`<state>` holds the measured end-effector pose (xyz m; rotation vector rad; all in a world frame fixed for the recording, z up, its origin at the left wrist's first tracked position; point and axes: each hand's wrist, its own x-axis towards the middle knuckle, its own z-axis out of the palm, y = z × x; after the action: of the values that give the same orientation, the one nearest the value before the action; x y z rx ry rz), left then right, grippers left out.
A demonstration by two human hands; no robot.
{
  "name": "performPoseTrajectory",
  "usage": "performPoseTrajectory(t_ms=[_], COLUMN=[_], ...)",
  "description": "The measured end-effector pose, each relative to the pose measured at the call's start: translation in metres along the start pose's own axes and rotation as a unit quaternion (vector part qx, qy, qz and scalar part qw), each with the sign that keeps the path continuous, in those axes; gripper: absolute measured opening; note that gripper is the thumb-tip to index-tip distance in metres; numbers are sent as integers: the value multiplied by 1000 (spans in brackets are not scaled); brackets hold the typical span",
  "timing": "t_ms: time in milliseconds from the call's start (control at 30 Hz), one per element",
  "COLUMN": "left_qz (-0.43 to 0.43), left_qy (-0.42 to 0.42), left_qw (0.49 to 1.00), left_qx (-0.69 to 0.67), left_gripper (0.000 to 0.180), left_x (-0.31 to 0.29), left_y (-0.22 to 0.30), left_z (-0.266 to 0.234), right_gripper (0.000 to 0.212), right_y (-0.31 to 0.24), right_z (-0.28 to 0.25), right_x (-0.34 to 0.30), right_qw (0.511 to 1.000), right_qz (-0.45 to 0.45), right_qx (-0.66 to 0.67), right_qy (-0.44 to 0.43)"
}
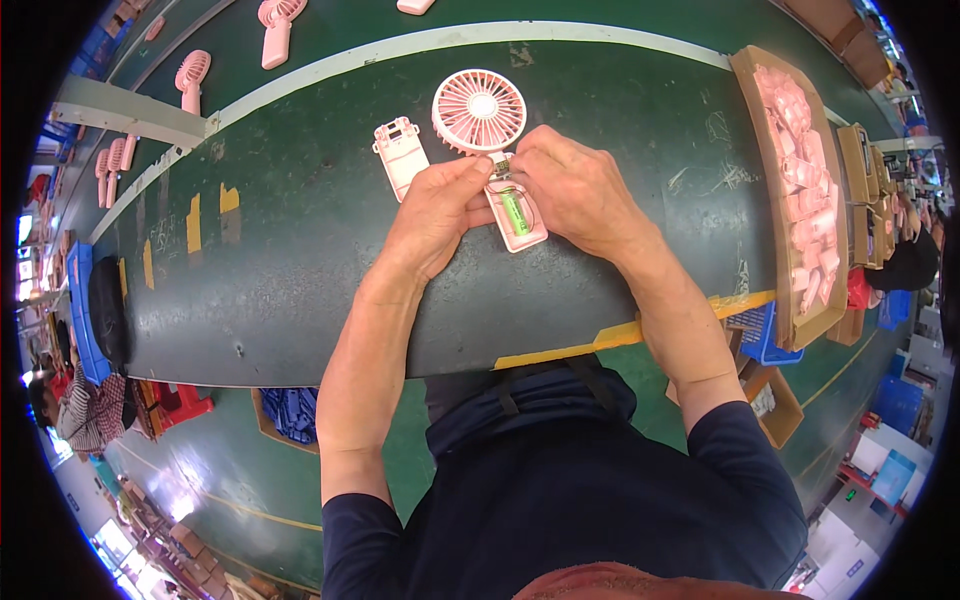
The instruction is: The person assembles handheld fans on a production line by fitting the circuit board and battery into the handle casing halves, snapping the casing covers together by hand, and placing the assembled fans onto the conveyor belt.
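A pink handheld fan (480, 108) lies on the dark green bench, its round grille pointing away from me. Its handle is uncovered, with a green cylindrical battery (514, 212), thin wires and a small circuit board (501, 168) showing inside. My left hand (440, 208) grips the handle from the left, thumb near the board. Closed fingers of my right hand (577, 190) work at the board's right side; what they pinch, if anything, is hidden. Just left of the fan lies a loose pink handle cover (402, 156), apart from both hands.
On the right, a cardboard box (812, 325) holds many pink plastic parts. More pink fans (277, 32) lie beyond a pale rail (420, 40) along the bench's far side. Yellow tape (560, 349) marks the near edge. A blue crate (768, 335) stands below at right; other people sit farther off.
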<state>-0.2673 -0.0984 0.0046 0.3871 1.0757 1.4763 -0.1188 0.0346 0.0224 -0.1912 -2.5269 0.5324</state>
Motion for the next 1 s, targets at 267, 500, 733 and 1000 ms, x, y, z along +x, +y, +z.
performPoseTrajectory(t_ms=[267, 500, 733, 1000], left_qz=[38, 98, 85, 73], left_qy=[-1, 20, 48, 20], left_qw=[999, 995, 994, 994], left_qx=[22, 14, -48, -76], left_gripper=[31, 29, 28, 27], left_x=[0, 3, 4, -1], left_y=[-5, -11, -8, -7], left_z=[3, 1, 3, 8], right_gripper=[16, 20, 22, 18], right_y=[-2, 0, -13, -19], right_z=[4, 16, 14, 17], right_x=[3, -1, 0, -1], right_qw=[982, 909, 987, 983], right_qz=[89, 272, 28, 58], right_qx=[156, 314, 124, 140], right_qy=[53, 21, 102, 101])
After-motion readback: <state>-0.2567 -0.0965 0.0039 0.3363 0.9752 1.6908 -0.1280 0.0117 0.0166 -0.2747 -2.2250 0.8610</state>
